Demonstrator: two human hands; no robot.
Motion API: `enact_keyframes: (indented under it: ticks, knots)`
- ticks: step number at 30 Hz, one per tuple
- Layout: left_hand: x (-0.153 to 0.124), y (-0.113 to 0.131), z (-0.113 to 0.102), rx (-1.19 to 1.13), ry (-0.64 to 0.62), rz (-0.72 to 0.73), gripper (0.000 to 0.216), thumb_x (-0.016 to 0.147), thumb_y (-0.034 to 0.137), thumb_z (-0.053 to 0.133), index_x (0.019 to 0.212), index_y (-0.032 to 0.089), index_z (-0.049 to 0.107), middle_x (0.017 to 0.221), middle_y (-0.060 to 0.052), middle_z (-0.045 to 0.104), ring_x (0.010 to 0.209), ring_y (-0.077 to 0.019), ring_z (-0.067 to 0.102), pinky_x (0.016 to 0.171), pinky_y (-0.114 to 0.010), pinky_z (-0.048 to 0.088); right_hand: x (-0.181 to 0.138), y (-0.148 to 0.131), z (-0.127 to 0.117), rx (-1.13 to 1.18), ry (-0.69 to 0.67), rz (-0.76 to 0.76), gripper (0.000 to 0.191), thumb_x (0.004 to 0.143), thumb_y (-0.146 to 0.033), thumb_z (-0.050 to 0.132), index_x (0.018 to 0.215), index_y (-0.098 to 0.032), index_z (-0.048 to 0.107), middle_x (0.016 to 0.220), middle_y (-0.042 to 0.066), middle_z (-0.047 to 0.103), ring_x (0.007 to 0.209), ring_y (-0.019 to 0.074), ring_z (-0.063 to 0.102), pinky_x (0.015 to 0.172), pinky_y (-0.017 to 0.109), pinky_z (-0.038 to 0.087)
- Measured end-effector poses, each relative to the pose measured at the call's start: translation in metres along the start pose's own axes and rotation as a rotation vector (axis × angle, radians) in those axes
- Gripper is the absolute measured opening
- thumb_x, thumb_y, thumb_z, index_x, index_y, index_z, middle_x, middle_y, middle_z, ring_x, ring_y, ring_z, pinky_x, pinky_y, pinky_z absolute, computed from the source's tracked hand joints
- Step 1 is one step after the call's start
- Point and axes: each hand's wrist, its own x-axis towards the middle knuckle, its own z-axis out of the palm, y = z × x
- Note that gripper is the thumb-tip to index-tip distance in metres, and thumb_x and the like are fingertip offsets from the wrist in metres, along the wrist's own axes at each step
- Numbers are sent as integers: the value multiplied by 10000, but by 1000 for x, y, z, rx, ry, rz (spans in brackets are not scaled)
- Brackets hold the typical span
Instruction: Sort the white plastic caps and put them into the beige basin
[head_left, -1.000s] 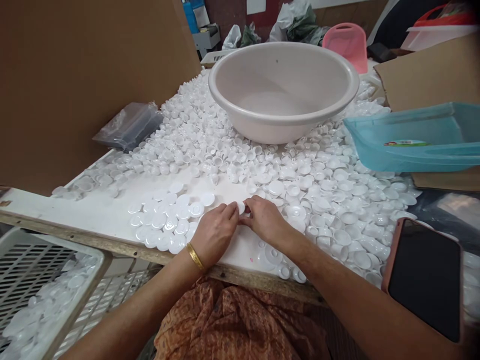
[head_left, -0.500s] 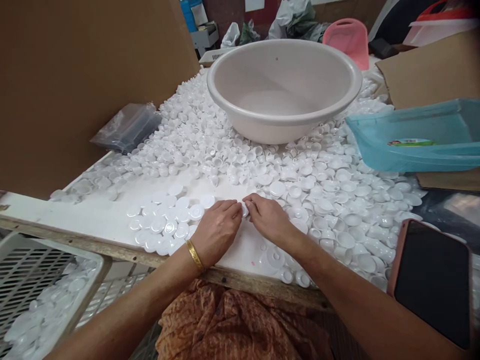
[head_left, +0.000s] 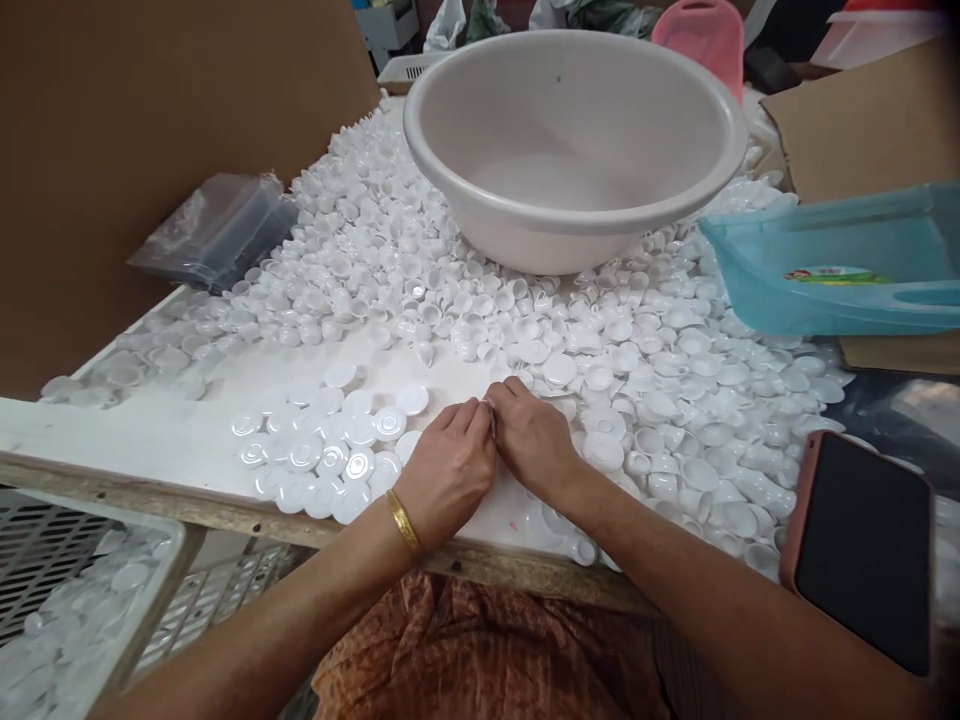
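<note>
Above the table's near part, my left hand and my right hand meet at the fingertips. Both are closed in a pinch on a small white plastic piece, mostly hidden by the fingers. Left of my left hand, several white round discs lie flat, close together, some overlapping. Close to my right hand spreads a heap of small white cup-like and saucer-like pieces. A few more pieces lie under my right forearm near the table edge.
A large pale basin rests on the heap. At the right are a blue scoop-like tray, cardboard and a phone. A plastic-wrapped packet lies by the tall brown board. Lower left stands a crate holding white pieces.
My hands have drawn tighter together, and the small white piece, seen more plainly before, is now mostly covered. The head view has shifted slightly downward.
</note>
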Motion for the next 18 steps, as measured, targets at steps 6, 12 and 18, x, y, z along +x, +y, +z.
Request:
enact_keyframes:
  ticks: [6,12,18]
  knots:
    - [-11,2,4,-74,64,-88,349,786,31,398,1111,44,522,1157,-178,549,1104,-248,505,971,-420,410,1,3,0,23,6,-6,238,907,-232,333,894,-203,569,888,33,590,756,130,554,630,228,360]
    - [-19,4,-6,-256,115,-238,314,814,98,401,1074,121,576,1175,-112,575,1074,-200,544,923,-355,467,0,14,0,152,36,-80,291,915,-223,313,959,-180,598,899,44,646,861,135,581,728,225,387]
    - [-21,10,-6,-190,199,-330,337,840,103,361,1131,110,530,1244,-131,522,1165,-213,478,949,-391,451,-4,16,-2,171,64,-100,275,874,-153,367,1031,-161,593,979,60,656,892,144,590,752,229,395]
